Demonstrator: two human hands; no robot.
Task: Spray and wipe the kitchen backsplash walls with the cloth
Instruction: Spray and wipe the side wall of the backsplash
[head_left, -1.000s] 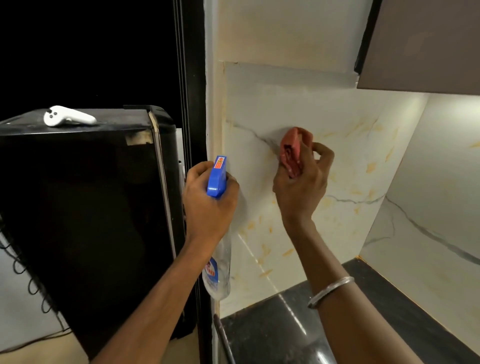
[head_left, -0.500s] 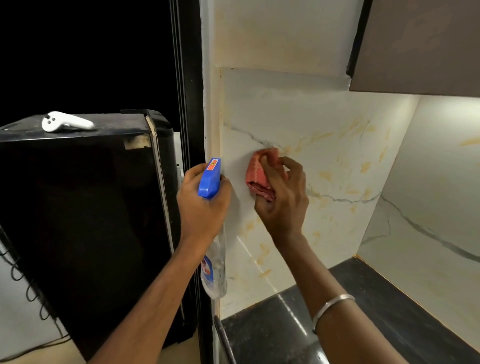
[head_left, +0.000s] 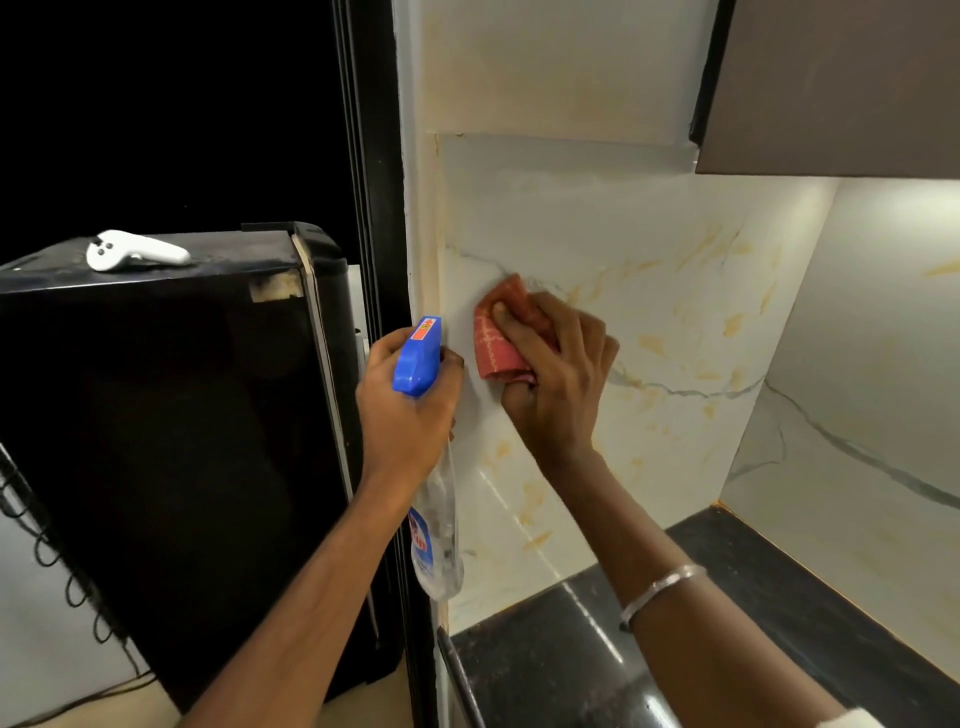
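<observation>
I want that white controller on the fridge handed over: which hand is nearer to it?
Left. The left hand, gripping the spray bottle, is right of and below the white controller; the right hand, holding the cloth on the backsplash, is farther right.

Your left grip (head_left: 410, 410) holds the spray bottle (head_left: 420, 358) in front of the left edge of the backsplash wall (head_left: 649, 291). Just to its right, your right grip (head_left: 556, 384) presses the cloth (head_left: 493, 348) against that wall. The surface (head_left: 727, 649) lies below, with a cabinet (head_left: 831, 83) overhead at right. Far left, a controller (head_left: 132, 251) lies on top of an appliance (head_left: 156, 441).
</observation>
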